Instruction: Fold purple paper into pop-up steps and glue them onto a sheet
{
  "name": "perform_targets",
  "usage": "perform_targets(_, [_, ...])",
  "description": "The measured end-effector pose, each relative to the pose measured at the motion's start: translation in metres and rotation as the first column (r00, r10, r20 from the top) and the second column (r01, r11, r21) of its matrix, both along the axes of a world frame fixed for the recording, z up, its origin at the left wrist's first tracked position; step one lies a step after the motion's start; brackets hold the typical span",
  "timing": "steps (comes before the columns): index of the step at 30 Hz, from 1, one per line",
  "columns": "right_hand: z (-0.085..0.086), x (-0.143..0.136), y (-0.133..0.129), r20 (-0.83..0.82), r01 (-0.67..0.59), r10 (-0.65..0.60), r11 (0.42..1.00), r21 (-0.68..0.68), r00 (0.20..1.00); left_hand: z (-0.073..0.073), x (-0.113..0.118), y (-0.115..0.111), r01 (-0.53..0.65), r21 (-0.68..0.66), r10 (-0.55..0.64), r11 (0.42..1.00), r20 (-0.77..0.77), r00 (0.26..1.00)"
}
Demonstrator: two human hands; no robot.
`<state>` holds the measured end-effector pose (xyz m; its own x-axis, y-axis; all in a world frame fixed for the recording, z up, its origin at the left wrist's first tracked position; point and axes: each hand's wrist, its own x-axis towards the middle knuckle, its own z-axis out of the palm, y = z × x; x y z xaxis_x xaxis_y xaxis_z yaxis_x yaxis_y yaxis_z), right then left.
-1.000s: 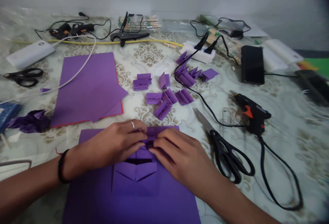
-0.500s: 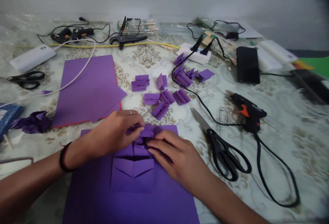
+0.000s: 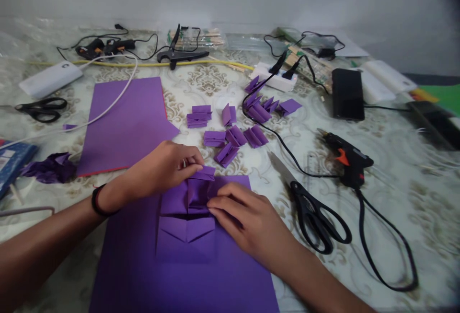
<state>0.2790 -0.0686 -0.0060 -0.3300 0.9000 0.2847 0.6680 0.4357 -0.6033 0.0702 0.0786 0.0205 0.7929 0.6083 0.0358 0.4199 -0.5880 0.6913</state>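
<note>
Clock centred on the folded paper, 12 toward the wall.

Bench (image 3: 208,80): patterned cover beneath everything. Purple sheet (image 3: 179,286) lies flat on it, running out to 6 o'clock under your work. Paper stack (image 3: 122,116), purple over red, at 11; top sheet looks uncreased.

Scissors (image 3: 299,192) at 3, blades toward 1, unused.

Folded paper (image 3: 201,243) rests on the purple sheet. Toward 6, its front section shows two slanted folds meeting mid-width; that part looks done. Toward 12, the flap at 1 is raised; judged unfinished, flattening apparently left.

Your left hand (image 3: 172,163), at 11, pinches the raised flap's edge between thumb and finger. Your right hand (image 3: 246,214), at 3, has its fingertips bunched against the paper's side; pinching or merely pressing, cannot tell.

Glue gun (image 3: 354,157) at 2, lying idle. Small folded pieces (image 3: 236,136), at 1, appear already creased, grouped loosely and unjoined as far as visible.
</note>
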Motion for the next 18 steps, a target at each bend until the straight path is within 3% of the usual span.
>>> perform_targets(6, [0.007,0.000,-0.002,-0.007,-0.027,0.027,0.999,-0.018,1.000,-0.001,-0.002,0.000,0.073,0.082,-0.083,0.994,0.116,0.990])
perform_targets(11, [0.009,-0.001,-0.002,0.006,-0.028,0.028,0.999,-0.020,1.000,0.001,-0.004,-0.008,0.077,0.099,-0.081,0.992,0.036,0.996])
perform_targets(18, [0.009,-0.002,-0.004,0.024,-0.021,0.021,1.000,0.002,0.999,-0.013,-0.007,-0.014,0.048,0.273,-0.032,0.961,-0.064,0.997])
